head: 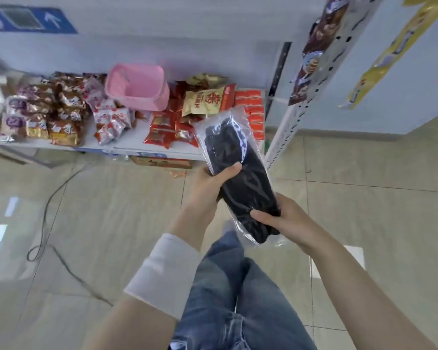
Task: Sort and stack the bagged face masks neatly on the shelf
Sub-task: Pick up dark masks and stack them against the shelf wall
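**Bag of black masks held in both hands before the shelf**

Both forearms reach forward over the tiled floor. Left hand (213, 181) grips the clear bag of black face masks (242, 184) at mid-length, thumb curled across its front face. Right hand (285, 218) holds the near end, thumb pressed on top, fingers underneath. The bag runs lengthwise away from the body, tilted, and is held in the air. Its far end overlaps the front right corner of the low white shelf (134, 144). On the shelf are snack packets (63, 114) and, toward the back edge, a pink basket (139, 87).
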A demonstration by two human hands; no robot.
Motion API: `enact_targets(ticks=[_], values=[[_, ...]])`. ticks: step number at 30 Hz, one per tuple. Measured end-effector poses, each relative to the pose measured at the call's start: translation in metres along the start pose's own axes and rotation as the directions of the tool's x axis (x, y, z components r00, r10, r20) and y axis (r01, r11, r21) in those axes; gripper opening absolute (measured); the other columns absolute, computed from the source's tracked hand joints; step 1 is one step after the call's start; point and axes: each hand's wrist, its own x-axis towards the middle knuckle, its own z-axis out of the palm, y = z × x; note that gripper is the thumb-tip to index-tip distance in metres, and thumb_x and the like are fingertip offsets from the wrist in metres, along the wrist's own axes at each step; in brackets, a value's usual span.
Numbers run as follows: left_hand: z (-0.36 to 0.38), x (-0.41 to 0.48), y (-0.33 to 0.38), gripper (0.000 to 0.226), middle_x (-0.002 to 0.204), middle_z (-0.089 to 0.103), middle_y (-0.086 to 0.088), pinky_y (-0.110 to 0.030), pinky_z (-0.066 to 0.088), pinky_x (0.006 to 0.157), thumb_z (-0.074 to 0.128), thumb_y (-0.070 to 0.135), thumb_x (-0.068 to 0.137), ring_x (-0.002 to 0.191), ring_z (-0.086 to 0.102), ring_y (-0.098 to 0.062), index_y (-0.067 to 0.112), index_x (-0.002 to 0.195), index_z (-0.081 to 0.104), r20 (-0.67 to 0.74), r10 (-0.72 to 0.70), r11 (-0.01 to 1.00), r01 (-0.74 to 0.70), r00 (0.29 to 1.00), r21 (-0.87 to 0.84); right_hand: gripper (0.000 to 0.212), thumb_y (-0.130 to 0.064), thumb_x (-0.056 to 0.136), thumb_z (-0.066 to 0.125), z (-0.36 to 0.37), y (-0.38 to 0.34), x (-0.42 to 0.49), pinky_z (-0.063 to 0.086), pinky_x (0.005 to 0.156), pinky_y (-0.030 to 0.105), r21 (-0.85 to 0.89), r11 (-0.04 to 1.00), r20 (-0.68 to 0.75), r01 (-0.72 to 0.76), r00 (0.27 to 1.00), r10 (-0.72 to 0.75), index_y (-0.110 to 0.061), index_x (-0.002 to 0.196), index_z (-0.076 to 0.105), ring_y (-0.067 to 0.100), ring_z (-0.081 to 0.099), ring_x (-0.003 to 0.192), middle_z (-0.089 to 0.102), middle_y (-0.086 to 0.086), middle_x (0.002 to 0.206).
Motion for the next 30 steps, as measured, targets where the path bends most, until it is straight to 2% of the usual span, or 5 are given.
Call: enact_targets(ticks=[3,10,16,26,30], values=[[-0.058,-0.026,0.006,0.032,0.105,0.071,-0.011,-0.029,0.057,0.075,0.068,0.009,0.083,0.095,0.069,-0.024,0.004,0.114,0.062,-0.125,0.041,0.996,-0.051,0.991,-0.075,0.02,-0.023,0.082,0.07,0.051,-0.011,0.01,0.044,0.059,0.012,-0.075,0.997,0.097,0.019,0.995,-0.012,-0.031,0.096,0.059,0.001,0.064,0.079,0.069,-0.013,0.09],[-0.199,-0.072,0.055,0.009,0.077,0.075,0.006,-0.023,0.057,0.066,0.069,0.012,0.084,0.075,0.072,-0.011,0.016,0.089,0.063,-0.321,0.137,0.963,-0.201,0.937,-0.178,0.012,-0.015,0.08,0.072,0.188,-0.07,0.046,0.039,0.048,0.008,-0.191,0.976,0.273,0.106,0.961,-0.051,-0.022,0.083,0.062,-0.007,0.057,0.051,0.065,-0.017,0.058],[-0.344,-0.09,0.119,0.02,0.084,0.074,0.004,-0.024,0.057,0.068,0.074,0.017,0.079,0.076,0.072,-0.011,0.016,0.095,0.061,-0.477,0.174,0.933,-0.3,0.861,-0.201,0.02,-0.01,0.081,0.07,0.335,-0.143,0.087,0.045,0.056,0.008,-0.216,0.951,0.446,0.221,0.889,-0.105,-0.025,0.093,0.063,-0.003,0.066,0.069,0.072,-0.015,0.075],[-0.452,-0.036,0.256,0.031,0.101,0.074,-0.004,-0.025,0.057,0.078,0.074,0.015,0.078,0.092,0.071,-0.017,0.009,0.108,0.065,-0.401,0.287,0.89,-0.397,0.87,-0.223,0.017,-0.013,0.077,0.072,0.424,-0.275,0.166,0.048,0.061,0.01,-0.231,0.893,0.401,0.387,0.874,-0.275,-0.026,0.087,0.066,-0.001,0.068,0.076,0.072,-0.014,0.078],[-0.472,-0.002,0.322,0.024,0.099,0.074,-0.004,-0.029,0.057,0.08,0.072,0.013,0.08,0.091,0.071,-0.017,0.01,0.103,0.065,-0.359,0.369,0.866,-0.457,0.857,-0.202,0.021,-0.027,0.075,0.073,0.436,-0.338,0.207,0.054,0.073,0.016,-0.277,0.836,0.377,0.474,0.853,-0.359,-0.032,0.092,0.062,0.002,0.067,0.087,0.071,-0.012,0.094]])
